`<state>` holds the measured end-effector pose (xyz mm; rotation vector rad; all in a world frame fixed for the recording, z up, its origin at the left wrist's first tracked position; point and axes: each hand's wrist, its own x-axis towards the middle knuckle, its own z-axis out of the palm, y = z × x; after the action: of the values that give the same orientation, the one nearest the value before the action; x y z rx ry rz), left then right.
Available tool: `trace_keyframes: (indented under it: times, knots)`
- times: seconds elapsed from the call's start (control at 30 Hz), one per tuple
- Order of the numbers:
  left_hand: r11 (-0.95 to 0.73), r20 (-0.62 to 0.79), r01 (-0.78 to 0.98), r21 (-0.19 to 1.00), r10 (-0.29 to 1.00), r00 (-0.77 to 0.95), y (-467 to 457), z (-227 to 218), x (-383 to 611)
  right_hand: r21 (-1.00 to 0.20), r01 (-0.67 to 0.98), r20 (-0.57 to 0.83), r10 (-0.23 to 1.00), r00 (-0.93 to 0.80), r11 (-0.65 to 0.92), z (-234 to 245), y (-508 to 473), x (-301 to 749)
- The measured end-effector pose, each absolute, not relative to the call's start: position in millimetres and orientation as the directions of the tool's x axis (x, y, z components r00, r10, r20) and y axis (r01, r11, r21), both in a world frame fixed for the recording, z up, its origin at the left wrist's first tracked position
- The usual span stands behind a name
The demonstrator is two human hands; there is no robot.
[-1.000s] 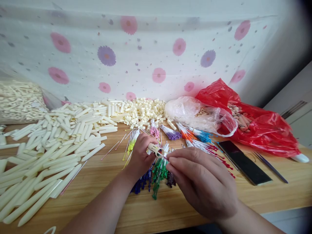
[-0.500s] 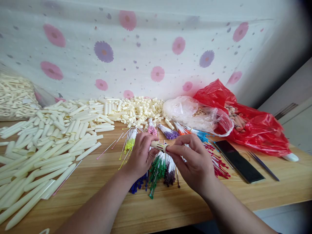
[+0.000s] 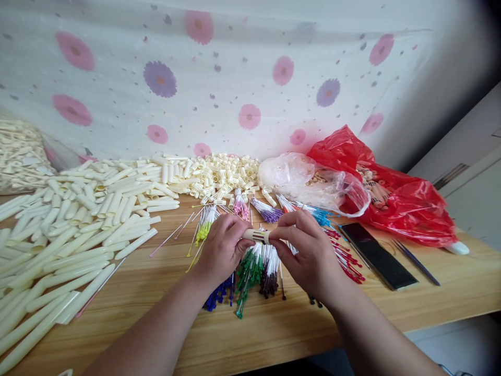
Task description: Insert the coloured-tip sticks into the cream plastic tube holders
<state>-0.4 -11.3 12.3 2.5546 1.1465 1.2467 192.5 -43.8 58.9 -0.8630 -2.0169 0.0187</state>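
My left hand (image 3: 221, 249) is closed round a short cream plastic holder (image 3: 256, 235) with coloured ends showing in it, held level above the table. My right hand (image 3: 309, 253) pinches the holder's right end with thumb and fingertips. Under both hands lie bundles of thin refills with coloured tips: green (image 3: 247, 271), dark blue (image 3: 217, 295), brown (image 3: 270, 269), yellow (image 3: 204, 227), purple (image 3: 266, 211) and red (image 3: 344, 256). What the right fingertips press in is hidden.
Cream pen barrels (image 3: 78, 230) cover the left of the wooden table (image 3: 274, 334). Small cream ribbed parts (image 3: 223, 177) are heaped at the back. A clear bag (image 3: 309, 180), a red bag (image 3: 395, 198), a black phone (image 3: 376, 255) and tweezers (image 3: 417, 262) lie at the right.
My right hand rose from over the refill bundles to the holder's right end and now pinches it. My left hand kept its grip on the holder. The view shifted slightly.
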Motion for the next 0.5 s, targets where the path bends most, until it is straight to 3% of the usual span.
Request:
trace_keyframes:
  times: [0.17,0.3,0.5]
  knots:
    - [-0.701,0.678,0.636,0.322,0.64,0.362,-10.5,11.8,-1.8,-0.59,0.445,0.705,0.699,-0.122,0.673,45.4,-47.8,180.8]
    - [-0.679,0.721,0.689,0.252,0.607,0.334,-8.9,11.4,-3.2,-0.824,0.175,0.548,0.836,0.009,0.539,33.4,-52.6,174.8]
    - [-0.672,0.75,0.718,0.181,0.567,0.342,-7.1,11.6,-5.0,-0.946,-0.109,0.308,0.951,-0.002,0.306,31.7,-57.4,178.6]
